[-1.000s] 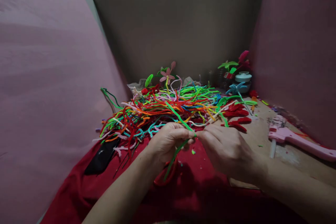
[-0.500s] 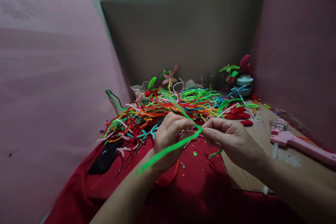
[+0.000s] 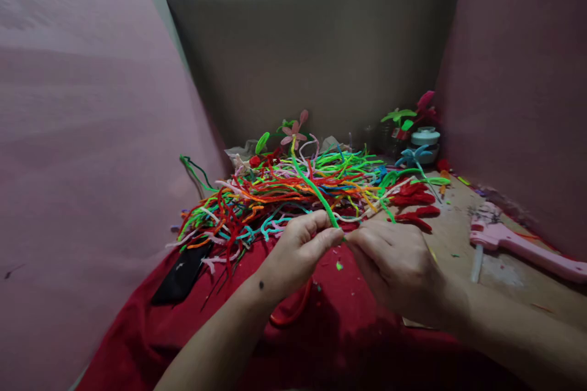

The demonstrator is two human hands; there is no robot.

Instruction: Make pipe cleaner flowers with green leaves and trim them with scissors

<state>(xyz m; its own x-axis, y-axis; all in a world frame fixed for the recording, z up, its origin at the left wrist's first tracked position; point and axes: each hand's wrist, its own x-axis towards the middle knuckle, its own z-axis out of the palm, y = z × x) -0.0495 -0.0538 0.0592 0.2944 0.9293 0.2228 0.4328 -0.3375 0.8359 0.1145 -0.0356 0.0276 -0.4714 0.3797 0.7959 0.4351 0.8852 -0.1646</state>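
A fuzzy green pipe cleaner (image 3: 316, 189) slants up and away from between my hands, over the heap behind. My left hand (image 3: 305, 247) pinches its lower part between thumb and fingers. Close against it, my right hand (image 3: 397, 263) is closed with its back turned up, gripping the same pipe cleaner by the bend. A short green end shows above the right knuckles. The fingertips of the right hand are mostly hidden. Beyond both hands lies a large pile of coloured pipe cleaners (image 3: 270, 192).
A pink glue gun (image 3: 518, 247) lies on a board (image 3: 452, 256) at right. Red pipe-cleaner petals (image 3: 415, 195) and a blue flower (image 3: 415, 156) lie near a white-lidded jar (image 3: 425, 137). A black phone (image 3: 181, 275) rests left on the red cloth (image 3: 151, 342). Walls stand close on both sides.
The green strand that stretched across my left wrist toward me is gone from there. My right hand has turned over, back upward, and my left thumb now presses on the pipe cleaner.
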